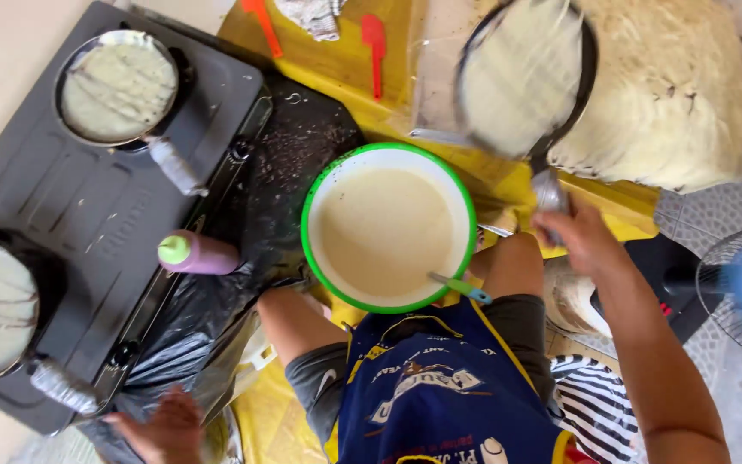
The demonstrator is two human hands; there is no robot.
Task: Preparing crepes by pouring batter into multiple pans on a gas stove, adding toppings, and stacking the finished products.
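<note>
The right hand is clenched on the handle of a tilted pan; its crepe could slide off. The left hand rests spread near the stove.

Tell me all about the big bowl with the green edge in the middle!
The bowl is round and white inside, with a bright green rim. It looks like plastic or enamel; which one is unclear. It sits upright on the yellow sheet, between the person's knees and next to the black bag. It is nearly full of smooth, creamy pale batter. A utensil with a green and blue handle leans on its lower right rim. Neither hand touches it.
</note>
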